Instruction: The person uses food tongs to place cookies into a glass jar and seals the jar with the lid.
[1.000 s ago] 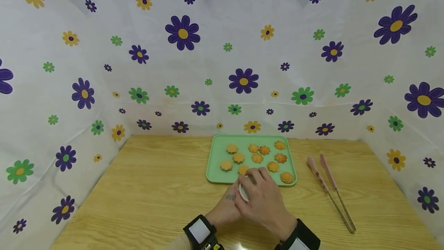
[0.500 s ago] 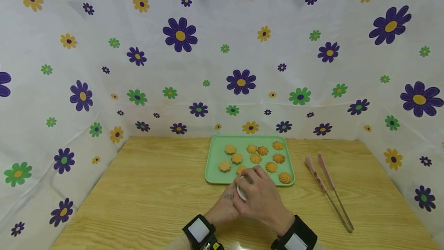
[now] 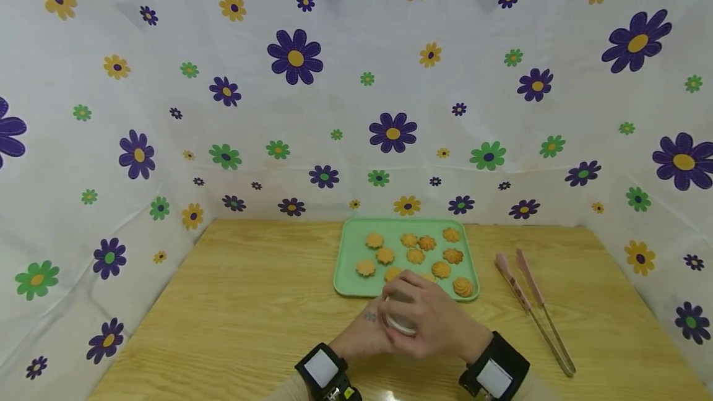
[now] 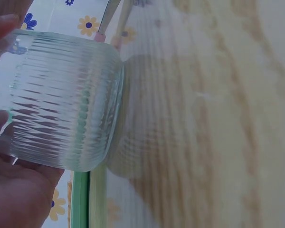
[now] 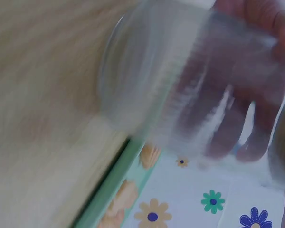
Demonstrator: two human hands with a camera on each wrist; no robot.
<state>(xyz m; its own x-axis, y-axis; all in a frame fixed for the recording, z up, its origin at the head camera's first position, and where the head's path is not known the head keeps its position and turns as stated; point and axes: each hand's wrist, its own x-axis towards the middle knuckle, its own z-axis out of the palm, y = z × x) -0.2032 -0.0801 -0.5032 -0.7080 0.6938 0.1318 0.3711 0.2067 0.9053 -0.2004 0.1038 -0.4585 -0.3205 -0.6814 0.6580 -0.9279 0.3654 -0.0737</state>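
Both hands meet over the table in front of the green tray. My left hand (image 3: 364, 334) holds a clear ribbed glass jar (image 4: 61, 99) around its side; its fingers show through the glass in the right wrist view. The jar's base is close over the wooden tabletop, and in the head view the hands hide most of its body. From above, my right hand (image 3: 431, 317) grips the round, white-rimmed lid (image 3: 402, 325) at the jar's top, fingers curled over its edge. The jar (image 5: 180, 90) looks blurred in the right wrist view.
Beyond the hands lies the green tray (image 3: 348, 289) with several golden cookies (image 3: 452, 256) spread over it. Pink-tipped metal tongs (image 3: 540, 320) rest to the right on the wooden table (image 3: 250, 302). A flower-printed cloth (image 3: 345, 98) walls the back and sides.
My right hand has turned around the lid, its wrist swinging rightward, and more of the white rim shows. The left hand stays nearly in place. The head view shifts slightly.
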